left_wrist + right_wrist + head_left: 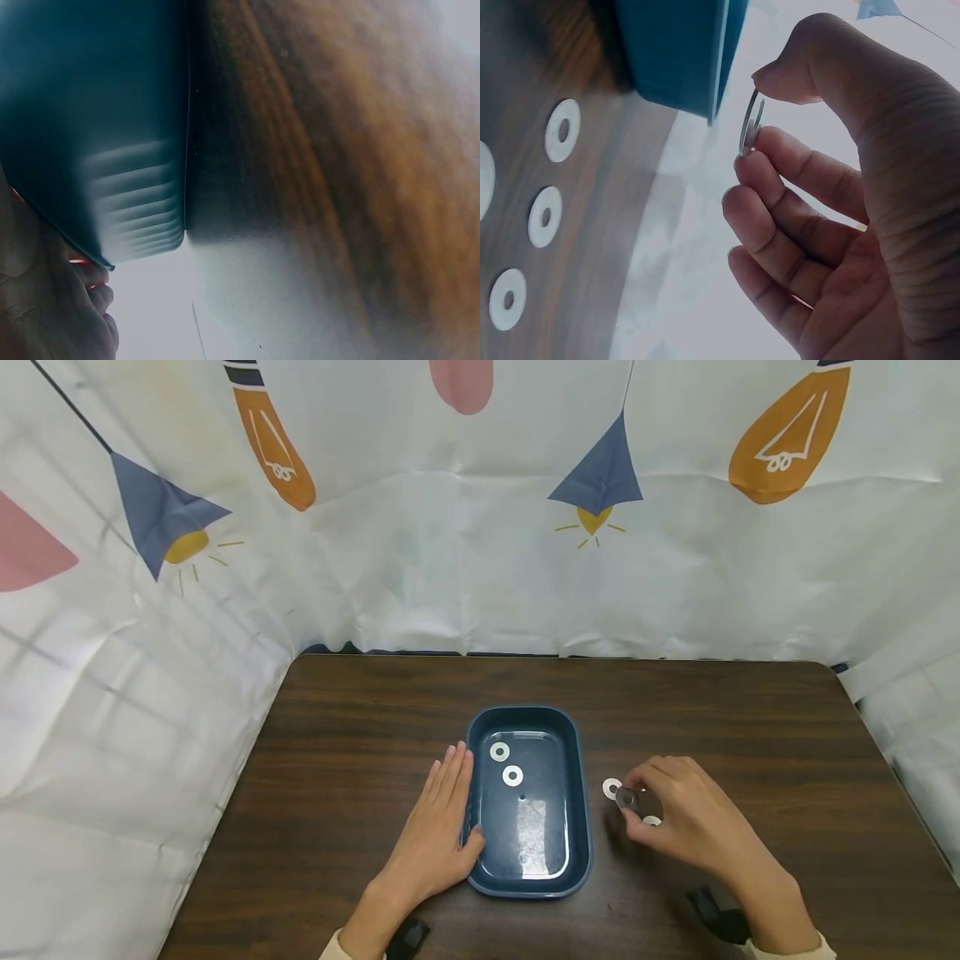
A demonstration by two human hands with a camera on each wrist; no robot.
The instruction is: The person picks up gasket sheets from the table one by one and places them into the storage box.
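Note:
My left hand lies with straight fingers along the left rim of a dark blue plastic tray, its thumb over the edge. Inside the tray are two white washers. To the right of the tray, my right hand pinches a thin grey washer between thumb and fingertips, above the table. Edge-on in the right wrist view, that washer shows a second, smaller thin disc close against it. Several white washers lie on the table below the right hand.
A dark brown wooden table carries everything. Behind it and at both sides hangs a white curtain printed with lamps and bulbs. Black straps show at both wrists.

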